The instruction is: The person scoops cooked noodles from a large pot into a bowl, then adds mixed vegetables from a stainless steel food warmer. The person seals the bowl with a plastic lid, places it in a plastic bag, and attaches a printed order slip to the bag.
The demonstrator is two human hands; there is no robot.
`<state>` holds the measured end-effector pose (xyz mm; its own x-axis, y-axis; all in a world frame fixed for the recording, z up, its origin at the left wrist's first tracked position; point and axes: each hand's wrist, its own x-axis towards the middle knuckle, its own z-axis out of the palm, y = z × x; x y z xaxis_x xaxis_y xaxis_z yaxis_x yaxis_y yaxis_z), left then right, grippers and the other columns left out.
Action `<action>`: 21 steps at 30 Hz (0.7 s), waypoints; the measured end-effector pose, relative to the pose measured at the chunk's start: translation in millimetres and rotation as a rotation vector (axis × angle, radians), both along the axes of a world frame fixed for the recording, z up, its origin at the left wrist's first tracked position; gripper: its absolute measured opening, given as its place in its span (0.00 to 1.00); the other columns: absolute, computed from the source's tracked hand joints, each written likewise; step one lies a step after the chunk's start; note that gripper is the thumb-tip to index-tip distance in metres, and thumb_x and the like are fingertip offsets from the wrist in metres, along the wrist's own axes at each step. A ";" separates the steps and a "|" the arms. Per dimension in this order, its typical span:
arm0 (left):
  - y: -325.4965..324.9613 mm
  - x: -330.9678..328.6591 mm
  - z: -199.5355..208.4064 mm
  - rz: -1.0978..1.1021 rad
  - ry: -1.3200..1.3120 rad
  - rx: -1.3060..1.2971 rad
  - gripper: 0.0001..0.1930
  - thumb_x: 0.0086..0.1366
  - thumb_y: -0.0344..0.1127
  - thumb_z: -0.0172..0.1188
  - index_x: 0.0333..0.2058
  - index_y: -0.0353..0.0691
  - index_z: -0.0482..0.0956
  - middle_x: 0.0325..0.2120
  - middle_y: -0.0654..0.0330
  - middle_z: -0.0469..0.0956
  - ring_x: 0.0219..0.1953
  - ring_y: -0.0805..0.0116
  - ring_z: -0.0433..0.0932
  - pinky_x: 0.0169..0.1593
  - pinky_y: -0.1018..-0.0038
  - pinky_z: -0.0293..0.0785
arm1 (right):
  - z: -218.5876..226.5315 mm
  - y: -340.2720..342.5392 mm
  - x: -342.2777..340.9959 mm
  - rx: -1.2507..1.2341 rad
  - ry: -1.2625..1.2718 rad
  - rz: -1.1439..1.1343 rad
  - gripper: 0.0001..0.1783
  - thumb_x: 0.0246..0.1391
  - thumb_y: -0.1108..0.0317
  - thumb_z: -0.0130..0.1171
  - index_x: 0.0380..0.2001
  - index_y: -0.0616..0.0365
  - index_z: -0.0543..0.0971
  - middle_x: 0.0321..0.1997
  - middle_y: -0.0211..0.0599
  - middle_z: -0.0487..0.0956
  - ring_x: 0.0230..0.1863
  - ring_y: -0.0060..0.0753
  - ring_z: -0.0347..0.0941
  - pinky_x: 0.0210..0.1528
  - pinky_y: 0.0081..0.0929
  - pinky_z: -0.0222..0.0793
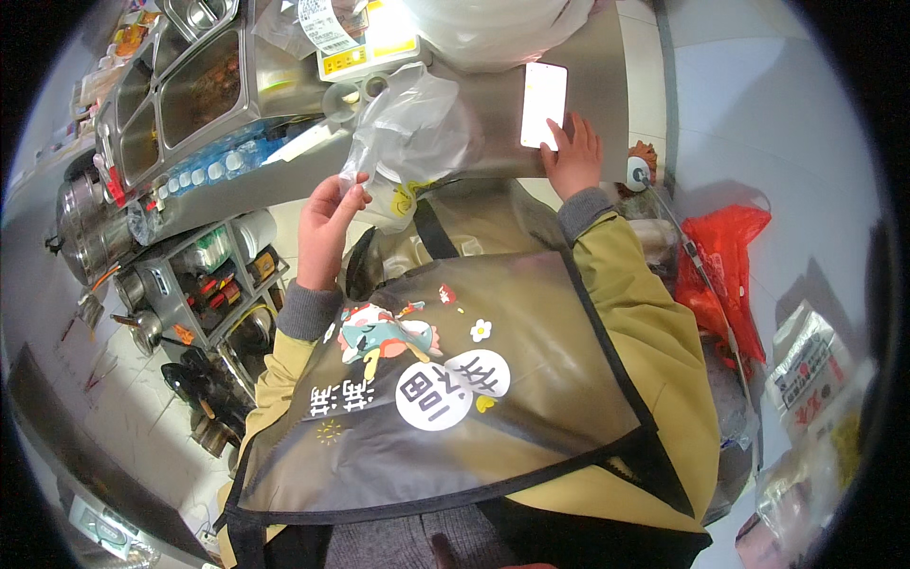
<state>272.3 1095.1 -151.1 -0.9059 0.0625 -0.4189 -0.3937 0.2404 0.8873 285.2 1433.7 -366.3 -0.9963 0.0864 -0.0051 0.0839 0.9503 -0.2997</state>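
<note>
My left hand (pixel 328 224) pinches the edge of a clear plastic bag (pixel 417 119) between thumb and fingers. The bag is partly spread over the counter's front edge, and a yellow print shows on its lower part. My right hand (pixel 574 157) holds nothing; its fingers are apart and the fingertips touch the lower right side of a phone (pixel 544 102). That phone lies flat on the grey counter (pixel 597 85) with its screen lit white. A translucent apron (pixel 550 351) with a printed cartoon covers my front.
Steel food pans (pixel 204 90) stand at the far left, with bottles (pixel 223 163) below them. A white and yellow device (pixel 368 47) and a large white plastic bag (pixel 498 28) are at the back. Shelves (pixel 213 275) stand lower left; a red bag (pixel 725 247) hangs at right.
</note>
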 end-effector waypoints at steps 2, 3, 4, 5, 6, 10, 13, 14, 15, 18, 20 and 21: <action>-4.5 -5.0 4.9 -0.034 0.010 -0.001 0.13 0.66 0.35 0.57 0.45 0.33 0.78 0.32 0.66 0.78 0.34 0.79 0.71 0.42 0.81 0.67 | 3.3 -2.6 -0.2 -0.013 0.029 -0.015 0.25 0.57 0.53 0.54 0.58 0.41 0.70 0.67 0.47 0.60 0.69 0.53 0.52 0.68 0.54 0.47; -7.7 -8.1 7.0 -0.046 0.025 0.011 0.13 0.66 0.35 0.57 0.45 0.33 0.78 0.31 0.66 0.77 0.33 0.80 0.71 0.41 0.82 0.66 | 5.6 -4.3 -0.5 -0.031 0.060 -0.024 0.25 0.57 0.54 0.55 0.57 0.42 0.71 0.66 0.47 0.61 0.68 0.53 0.53 0.67 0.54 0.49; -10.5 -10.9 8.8 -0.057 0.041 0.024 0.13 0.66 0.35 0.57 0.44 0.33 0.79 0.30 0.67 0.77 0.33 0.81 0.70 0.40 0.83 0.66 | 8.2 -5.5 -1.3 -0.044 0.085 -0.038 0.24 0.57 0.55 0.55 0.57 0.44 0.72 0.66 0.48 0.61 0.67 0.54 0.54 0.67 0.54 0.50; -14.3 -14.5 10.0 -0.030 0.087 0.032 0.13 0.67 0.35 0.56 0.44 0.33 0.79 0.29 0.66 0.77 0.33 0.80 0.70 0.40 0.83 0.66 | 11.5 -7.1 -2.6 -0.105 0.090 -0.074 0.24 0.57 0.56 0.55 0.56 0.45 0.72 0.65 0.48 0.63 0.66 0.54 0.56 0.66 0.52 0.53; -18.4 -17.4 11.5 0.009 0.151 0.052 0.12 0.67 0.34 0.55 0.45 0.33 0.79 0.31 0.65 0.78 0.33 0.80 0.70 0.40 0.82 0.67 | 15.6 -8.2 -3.8 -0.161 0.086 -0.116 0.23 0.56 0.57 0.55 0.56 0.47 0.72 0.64 0.49 0.64 0.65 0.54 0.57 0.65 0.50 0.55; -34.1 -27.3 12.2 0.142 0.217 0.247 0.14 0.68 0.31 0.53 0.49 0.30 0.76 0.42 0.57 0.79 0.35 0.78 0.73 0.46 0.77 0.71 | 44.4 -13.8 -13.1 -0.257 0.145 -0.295 0.20 0.56 0.64 0.56 0.53 0.50 0.74 0.60 0.49 0.68 0.61 0.52 0.63 0.61 0.43 0.62; -40.1 -23.3 10.3 0.146 0.211 0.330 0.16 0.68 0.30 0.51 0.52 0.29 0.73 0.47 0.54 0.77 0.36 0.76 0.74 0.51 0.73 0.72 | 89.3 -14.3 -29.5 -0.462 0.380 -0.351 0.17 0.56 0.70 0.53 0.49 0.57 0.74 0.55 0.46 0.71 0.58 0.48 0.66 0.60 0.39 0.62; -40.9 -22.4 8.3 0.175 0.238 0.388 0.18 0.68 0.29 0.52 0.54 0.29 0.72 0.41 0.58 0.79 0.37 0.76 0.74 0.52 0.73 0.71 | 109.7 -17.3 -35.7 -0.524 0.455 -0.384 0.16 0.56 0.71 0.53 0.48 0.59 0.74 0.54 0.45 0.72 0.58 0.47 0.66 0.60 0.39 0.62; -42.5 -20.8 8.4 0.134 0.233 0.396 0.18 0.68 0.29 0.52 0.55 0.29 0.71 0.38 0.60 0.78 0.38 0.76 0.75 0.52 0.73 0.71 | 132.0 -19.8 -43.4 -0.543 0.538 -0.348 0.15 0.55 0.74 0.52 0.47 0.61 0.73 0.53 0.43 0.72 0.57 0.43 0.67 0.59 0.36 0.62; -54.0 -19.0 11.0 0.020 0.186 0.360 0.20 0.68 0.29 0.53 0.57 0.30 0.69 0.34 0.63 0.78 0.41 0.74 0.75 0.52 0.74 0.70 | 203.0 -50.2 -80.0 -0.577 0.816 -0.160 0.16 0.54 0.77 0.52 0.47 0.61 0.73 0.53 0.42 0.73 0.56 0.41 0.68 0.59 0.34 0.63; -61.9 -21.1 13.2 0.006 0.201 0.408 0.21 0.68 0.28 0.53 0.59 0.31 0.68 0.37 0.64 0.78 0.43 0.74 0.75 0.53 0.74 0.69 | 248.8 -76.3 -110.2 -0.613 0.832 0.076 0.16 0.56 0.79 0.49 0.48 0.62 0.75 0.51 0.41 0.75 0.54 0.36 0.70 0.60 0.31 0.63; -68.5 -23.2 13.6 0.003 0.194 0.431 0.22 0.67 0.28 0.53 0.59 0.32 0.67 0.39 0.63 0.78 0.44 0.74 0.75 0.54 0.74 0.68 | 269.8 -91.5 -126.5 -0.608 0.800 0.191 0.15 0.56 0.79 0.48 0.47 0.62 0.75 0.51 0.41 0.76 0.54 0.35 0.70 0.60 0.31 0.63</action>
<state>249.1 1026.6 -137.5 -0.9653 0.1909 -0.1785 -0.2111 -0.1671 0.9631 158.7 1342.2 -96.5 -0.7239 0.1301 0.6775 -0.4897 0.5949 -0.6375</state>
